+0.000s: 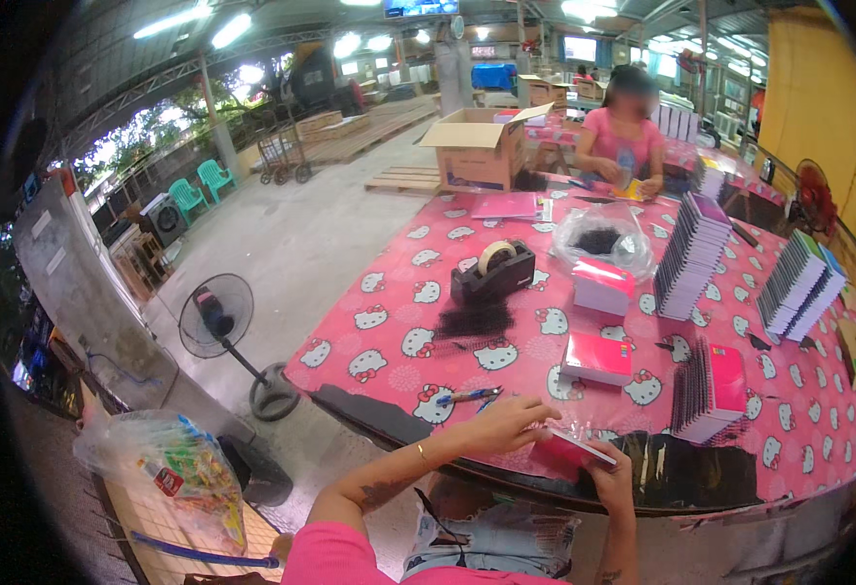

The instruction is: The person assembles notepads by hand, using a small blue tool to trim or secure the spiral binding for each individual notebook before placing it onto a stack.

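A pink notebook is held tilted over the near edge of the table. The right hand grasps its right end; the left hand is at its upper left side, fingers bent, though whether they pinch it or only touch it I cannot tell. The step in hand looks like working along the notebook's edge while the right hand supports it. The next move seems to call for that support to stay firm and the left fingers to work lightly, so the cover does not bend.

Just left of the grip lie some pens. Beyond it sits a pink block of notebooks; to its right stands a row of spiral notebooks. Farther off, ahead and left, is a black tape dispenser. At the far side, a co-worker handles something yellow.
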`<move>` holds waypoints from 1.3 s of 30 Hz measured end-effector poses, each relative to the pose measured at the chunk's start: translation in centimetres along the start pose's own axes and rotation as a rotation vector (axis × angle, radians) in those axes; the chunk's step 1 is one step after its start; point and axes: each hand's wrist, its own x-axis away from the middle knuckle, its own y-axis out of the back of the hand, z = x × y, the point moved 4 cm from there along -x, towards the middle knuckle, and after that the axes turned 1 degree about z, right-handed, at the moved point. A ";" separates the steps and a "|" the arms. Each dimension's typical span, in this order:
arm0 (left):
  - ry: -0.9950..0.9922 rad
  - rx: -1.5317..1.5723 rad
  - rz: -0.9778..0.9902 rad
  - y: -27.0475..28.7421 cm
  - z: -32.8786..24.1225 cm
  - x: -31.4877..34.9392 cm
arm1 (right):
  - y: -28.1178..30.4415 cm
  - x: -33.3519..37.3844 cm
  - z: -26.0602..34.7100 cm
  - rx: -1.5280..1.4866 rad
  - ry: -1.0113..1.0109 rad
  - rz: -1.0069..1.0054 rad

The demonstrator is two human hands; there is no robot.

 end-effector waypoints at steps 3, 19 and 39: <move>0.025 -0.093 0.152 -1.9 1.5 0.3 | -0.1 0.0 0.2 0.006 -0.005 0.015; -0.038 -0.463 0.005 -1.5 -1.1 0.0 | -0.4 0.0 1.2 -0.072 -0.073 -0.006; 0.166 -0.842 -0.239 -1.2 -5.0 -1.3 | -2.2 -0.2 3.5 -0.081 -0.071 -0.101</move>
